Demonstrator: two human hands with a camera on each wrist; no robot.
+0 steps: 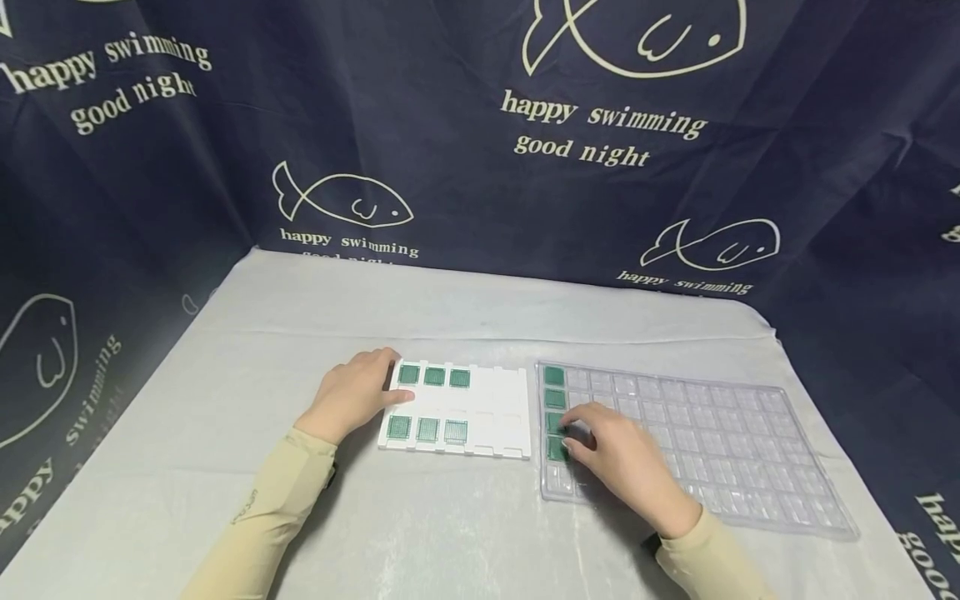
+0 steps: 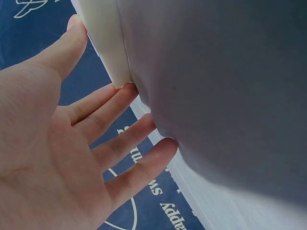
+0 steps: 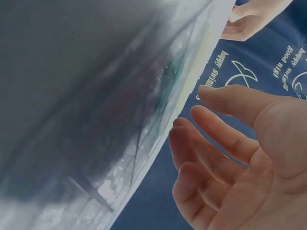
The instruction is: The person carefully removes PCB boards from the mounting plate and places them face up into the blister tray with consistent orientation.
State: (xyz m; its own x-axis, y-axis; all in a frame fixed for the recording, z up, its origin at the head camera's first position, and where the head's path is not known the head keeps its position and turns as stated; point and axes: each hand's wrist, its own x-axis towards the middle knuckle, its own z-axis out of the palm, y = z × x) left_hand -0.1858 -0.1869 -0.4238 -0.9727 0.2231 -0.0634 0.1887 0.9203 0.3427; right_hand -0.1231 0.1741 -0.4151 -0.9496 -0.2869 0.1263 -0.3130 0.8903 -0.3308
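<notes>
Navy cloth (image 1: 465, 208) reads — "happy swimming good night".

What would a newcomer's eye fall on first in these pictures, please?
The dark blue curtain behind the table, with its pale fish drawings, probably comes first. Next come the green squares on the white board at the left hand, then those in the clear tray by the right hand.

1. Board (image 1: 491, 387): plain white.
2. Squares (image 1: 398, 427): green; those on the board finely gridded.
3. Tray (image 1: 712, 450): colourless, transparent, patterned in rows of rectangles.
4. Counter (image 1: 450, 533): pale grey.
5. Curtain (image 1: 480, 208): dark blue, printed with cream fish outlines and lettering.
6. Sleeves (image 1: 277, 483): beige.
</notes>
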